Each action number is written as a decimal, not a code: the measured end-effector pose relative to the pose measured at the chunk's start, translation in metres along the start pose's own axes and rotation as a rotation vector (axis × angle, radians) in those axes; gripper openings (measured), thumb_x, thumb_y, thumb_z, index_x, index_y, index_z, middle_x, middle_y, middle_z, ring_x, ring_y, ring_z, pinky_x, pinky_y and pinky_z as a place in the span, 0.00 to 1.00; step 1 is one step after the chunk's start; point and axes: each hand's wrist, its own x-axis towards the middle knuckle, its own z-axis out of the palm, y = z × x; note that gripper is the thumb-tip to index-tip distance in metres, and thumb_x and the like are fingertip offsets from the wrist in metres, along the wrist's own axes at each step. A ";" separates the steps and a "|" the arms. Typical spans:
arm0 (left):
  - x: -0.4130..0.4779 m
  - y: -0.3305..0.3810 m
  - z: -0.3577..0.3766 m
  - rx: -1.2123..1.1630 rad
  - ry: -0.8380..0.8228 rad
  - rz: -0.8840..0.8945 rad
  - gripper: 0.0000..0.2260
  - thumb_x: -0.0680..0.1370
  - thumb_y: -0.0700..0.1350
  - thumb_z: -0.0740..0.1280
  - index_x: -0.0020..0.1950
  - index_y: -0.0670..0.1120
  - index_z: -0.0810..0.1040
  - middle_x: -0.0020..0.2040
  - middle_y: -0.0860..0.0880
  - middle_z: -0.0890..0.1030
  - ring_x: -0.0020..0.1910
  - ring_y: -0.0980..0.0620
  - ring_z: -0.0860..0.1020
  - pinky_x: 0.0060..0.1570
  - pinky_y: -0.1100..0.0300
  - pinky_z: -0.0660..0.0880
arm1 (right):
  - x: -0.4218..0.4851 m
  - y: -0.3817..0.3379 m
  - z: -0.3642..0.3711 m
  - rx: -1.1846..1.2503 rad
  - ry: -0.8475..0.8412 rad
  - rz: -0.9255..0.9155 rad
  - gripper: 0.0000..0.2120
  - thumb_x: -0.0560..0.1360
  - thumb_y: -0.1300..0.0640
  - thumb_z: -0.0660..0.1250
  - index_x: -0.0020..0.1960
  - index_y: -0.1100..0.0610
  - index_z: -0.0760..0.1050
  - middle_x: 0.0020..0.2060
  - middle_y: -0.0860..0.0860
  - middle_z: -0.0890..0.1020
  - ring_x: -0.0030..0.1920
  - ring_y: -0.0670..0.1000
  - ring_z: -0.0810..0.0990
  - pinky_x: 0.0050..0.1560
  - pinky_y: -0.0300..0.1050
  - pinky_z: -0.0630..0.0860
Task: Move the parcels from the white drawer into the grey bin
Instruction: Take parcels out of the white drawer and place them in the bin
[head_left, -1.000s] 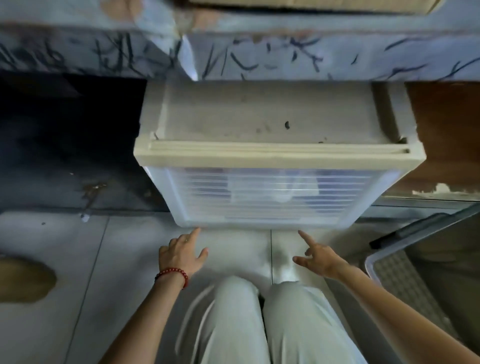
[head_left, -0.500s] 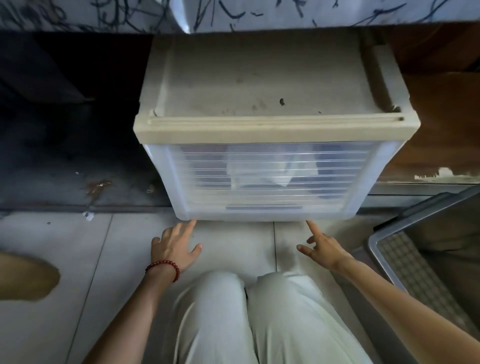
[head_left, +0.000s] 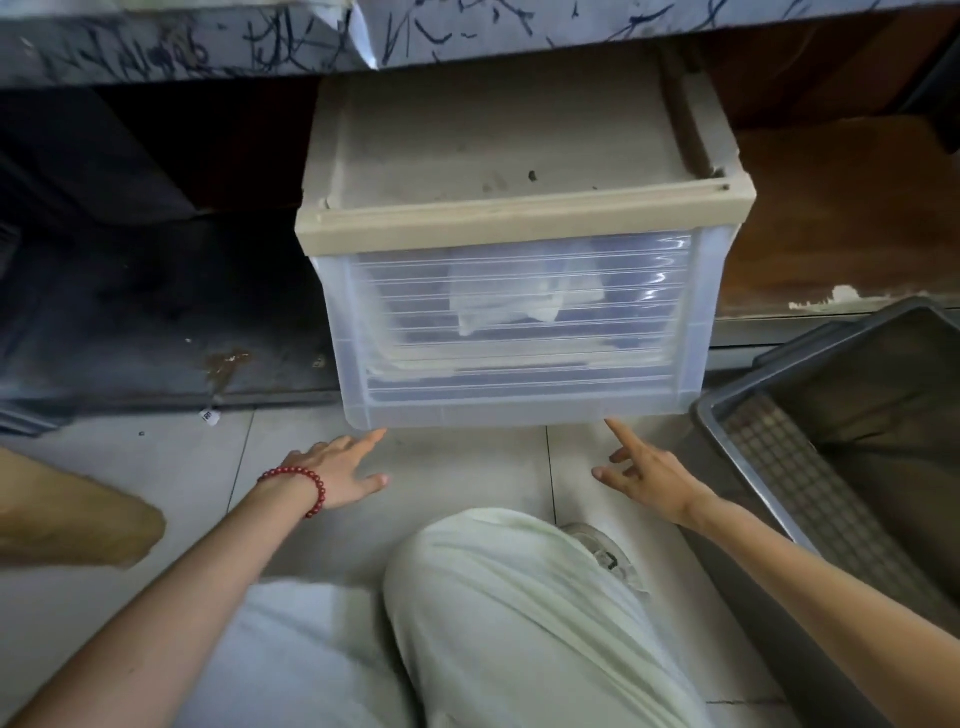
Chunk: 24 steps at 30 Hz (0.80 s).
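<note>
A white translucent drawer with a beige top stands on the floor under a table. Through its ribbed front I see a pale bagged parcel and dark shapes behind it. My left hand, with a red bead bracelet, reaches with straight fingers to the drawer's lower left corner. My right hand points its index finger at the drawer's lower right edge. Neither hand holds anything. The grey bin sits on the floor at the right, its inside dim.
My knees in pale trousers fill the floor in front of the drawer. A patterned cloth hangs over the table edge above. A brown shape lies at the left. A dark recess extends left of the drawer.
The view has tilted and shifted, and the drawer front now appears closer. Both hands have edged up to the drawer's bottom edge. The grey bin shows more fully at the right.
</note>
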 end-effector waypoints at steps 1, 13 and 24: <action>-0.005 0.003 0.004 -0.016 0.024 -0.005 0.32 0.78 0.65 0.53 0.77 0.61 0.41 0.78 0.52 0.54 0.74 0.48 0.59 0.68 0.48 0.61 | -0.002 -0.001 0.001 0.012 0.002 0.003 0.38 0.78 0.42 0.62 0.78 0.47 0.43 0.66 0.56 0.74 0.58 0.55 0.78 0.66 0.49 0.70; -0.029 0.030 0.043 -0.149 0.343 -0.084 0.32 0.79 0.63 0.51 0.77 0.57 0.40 0.79 0.53 0.47 0.75 0.49 0.56 0.62 0.50 0.68 | -0.005 -0.006 -0.008 -0.190 0.162 -0.048 0.31 0.79 0.41 0.57 0.78 0.51 0.54 0.74 0.53 0.61 0.71 0.56 0.66 0.70 0.52 0.64; -0.061 0.027 0.052 -0.186 0.580 -0.083 0.30 0.78 0.63 0.53 0.78 0.58 0.49 0.78 0.50 0.53 0.75 0.48 0.56 0.65 0.50 0.64 | -0.059 -0.011 -0.018 -0.455 0.357 -0.126 0.29 0.79 0.37 0.52 0.76 0.47 0.57 0.73 0.48 0.65 0.74 0.51 0.60 0.72 0.52 0.59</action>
